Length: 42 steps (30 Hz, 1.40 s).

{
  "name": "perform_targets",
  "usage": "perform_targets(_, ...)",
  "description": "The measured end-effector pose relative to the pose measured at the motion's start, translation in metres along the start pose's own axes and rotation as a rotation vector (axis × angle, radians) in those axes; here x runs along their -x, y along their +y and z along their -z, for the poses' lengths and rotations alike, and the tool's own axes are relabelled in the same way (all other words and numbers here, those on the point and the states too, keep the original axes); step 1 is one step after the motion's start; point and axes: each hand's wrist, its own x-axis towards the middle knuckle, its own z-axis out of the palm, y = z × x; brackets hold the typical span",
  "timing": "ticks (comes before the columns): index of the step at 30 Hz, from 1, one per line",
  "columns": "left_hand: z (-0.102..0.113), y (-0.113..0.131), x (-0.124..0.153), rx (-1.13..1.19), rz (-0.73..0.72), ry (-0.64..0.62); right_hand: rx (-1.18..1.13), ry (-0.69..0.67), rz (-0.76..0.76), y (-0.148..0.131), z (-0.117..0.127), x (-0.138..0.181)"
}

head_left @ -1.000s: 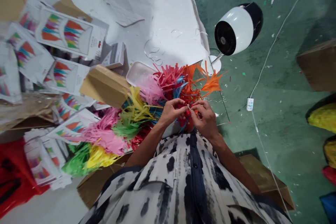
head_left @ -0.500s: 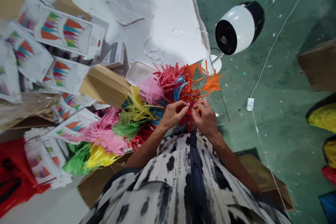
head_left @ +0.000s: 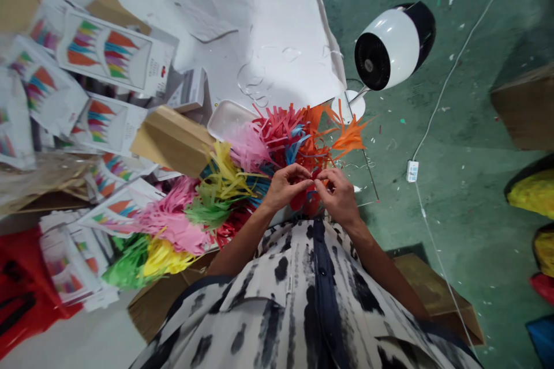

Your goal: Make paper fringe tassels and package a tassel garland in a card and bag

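My left hand (head_left: 286,185) and my right hand (head_left: 338,189) meet in front of my shirt, fingertips pinched almost together. Between and below them hangs a red paper tassel (head_left: 310,203), gripped by the fingertips; its exact pinched part is too small to make out. Just beyond the hands lies a heap of cut-paper fringes: orange tassel (head_left: 350,135), crimson tassel (head_left: 281,127), pale pink tassel (head_left: 251,147) and yellow tassel (head_left: 227,170). Further left are a green tassel (head_left: 210,209) and a bright pink tassel (head_left: 179,225).
Printed packets (head_left: 115,52) pile up on the white-covered table (head_left: 277,17) at left, near a cardboard box (head_left: 175,138) and a shallow white tray (head_left: 229,118). A white-and-black fan (head_left: 396,49) stands right. A cable with a power strip (head_left: 412,171) crosses the green floor.
Both hands stay in nearly the same place. Their fingertips have shifted slightly, and more of the red paper shows beneath them.
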Motion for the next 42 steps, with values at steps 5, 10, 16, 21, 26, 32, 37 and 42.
perform_targets(5, 0.001, -0.001, 0.002, -0.043, -0.02, -0.035, -0.23, -0.129, -0.213, 0.007, -0.002, 0.002)
perform_targets(10, 0.003, 0.0, 0.003, -0.073, -0.019, -0.107, -0.425, -0.126, -0.314, 0.02, -0.007, 0.003)
perform_targets(16, 0.002, 0.001, 0.005, -0.114, -0.039, -0.179, -0.351, -0.178, -0.266, 0.024, -0.004, 0.0)
perform_targets(21, 0.005, -0.004, 0.008, -0.332, -0.056, -0.211, -0.292, 0.007, -0.117, 0.02, 0.001, -0.001)
perform_targets(26, 0.017, -0.012, 0.013, -0.581, -0.149, -0.251, -0.43, -0.024, -0.145, 0.021, 0.0, 0.007)
perform_targets(32, 0.043, -0.009, 0.022, -0.763, -0.234, -0.156, -0.556, -0.203, -0.248, 0.022, -0.005, 0.013)
perform_targets(37, 0.066, -0.002, 0.008, -1.094, -0.244, 0.06, -0.483, -0.182, -0.2, 0.021, -0.008, 0.009)
perform_targets(42, 0.075, -0.004, -0.013, -1.274, -0.151, 0.063, -0.537, -0.169, -0.218, 0.016, -0.002, 0.009)
